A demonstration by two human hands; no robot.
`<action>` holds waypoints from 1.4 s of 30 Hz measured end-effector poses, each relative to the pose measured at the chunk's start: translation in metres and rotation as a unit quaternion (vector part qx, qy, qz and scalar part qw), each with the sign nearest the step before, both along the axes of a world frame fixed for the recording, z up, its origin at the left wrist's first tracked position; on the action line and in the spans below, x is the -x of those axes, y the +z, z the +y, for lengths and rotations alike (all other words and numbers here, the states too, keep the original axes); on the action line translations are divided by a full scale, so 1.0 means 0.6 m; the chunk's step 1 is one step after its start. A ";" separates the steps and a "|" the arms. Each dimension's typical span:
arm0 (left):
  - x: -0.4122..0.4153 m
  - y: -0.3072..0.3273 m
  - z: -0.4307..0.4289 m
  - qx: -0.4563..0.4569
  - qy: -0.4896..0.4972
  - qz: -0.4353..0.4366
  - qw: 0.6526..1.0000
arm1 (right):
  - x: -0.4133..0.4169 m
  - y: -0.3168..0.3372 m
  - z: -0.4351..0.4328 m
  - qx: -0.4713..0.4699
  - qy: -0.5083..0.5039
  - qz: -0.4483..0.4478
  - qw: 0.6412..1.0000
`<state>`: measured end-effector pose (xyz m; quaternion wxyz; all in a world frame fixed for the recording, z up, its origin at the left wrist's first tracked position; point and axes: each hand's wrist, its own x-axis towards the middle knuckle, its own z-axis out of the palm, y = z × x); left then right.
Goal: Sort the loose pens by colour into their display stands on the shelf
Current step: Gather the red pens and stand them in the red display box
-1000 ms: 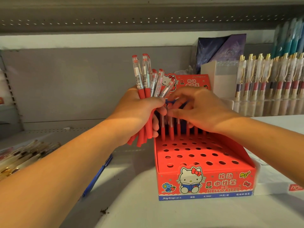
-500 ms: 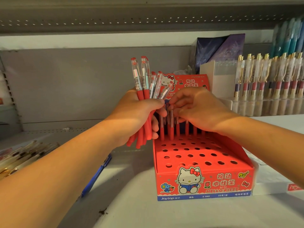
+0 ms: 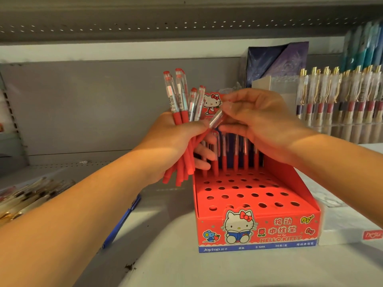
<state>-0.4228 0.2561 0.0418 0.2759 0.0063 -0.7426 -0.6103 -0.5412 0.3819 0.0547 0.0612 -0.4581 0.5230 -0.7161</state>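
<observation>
Red display stand (image 3: pixel 257 230) sits on the shelf (image 3: pixel 165 255), 1 row of red pens (image 3: pixel 236 160) upright in its back holes. Left hand (image 3: pixel 174 141) grips a bundle of pens (image 3: pixel 180 100) beside it; right hand (image 3: pixel 261 125) pinches 1 tilted pen (image 3: pixel 215 119) over the stand.

— What is at the back?

— A plain grey back panel (image 3: pixel 83 104). Above it is the underside of an overhead board (image 3: pixel 145 25) with rows of small holes.

— And to the far right?

— Dark blue and purple packets (image 3: pixel 277 63) stand against the panel, with a white box (image 3: pixel 261 83) just in front of them. Higher up at the right edge are some teal things (image 3: pixel 364 46), too blurred to name.

— Anything small lying about?

— A pale scrap (image 3: pixel 84 162) lies far left at the foot of the panel. There are dark crumbs (image 3: pixel 130 266) on the near part of the shelf (image 3: pixel 165 270) and a red label (image 3: pixel 372 235) at the near right edge. A slotted upright (image 3: pixel 10 112) runs along the far left.
</observation>
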 end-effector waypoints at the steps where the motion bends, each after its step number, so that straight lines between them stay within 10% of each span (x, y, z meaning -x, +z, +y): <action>1: 0.001 0.002 -0.002 -0.011 0.011 0.004 1.000 | 0.001 0.002 0.000 0.018 -0.013 -0.019 1.000; 7: 0.001 0.007 -0.011 -0.003 0.062 0.006 0.998 | 0.016 0.024 0.016 0.088 -0.105 -0.020 0.990; 14: 0.001 -0.001 -0.012 0.057 0.055 -0.016 0.997 | 0.022 0.008 0.008 -0.053 -0.212 0.145 0.965; 37: -0.008 -0.005 0.001 0.062 -0.003 -0.048 0.997 | 0.031 -0.010 0.002 -0.230 -0.254 0.289 0.894; 42: -0.007 -0.009 -0.008 0.089 -0.006 -0.066 0.994 | 0.011 0.004 0.003 -0.056 -0.097 0.165 0.980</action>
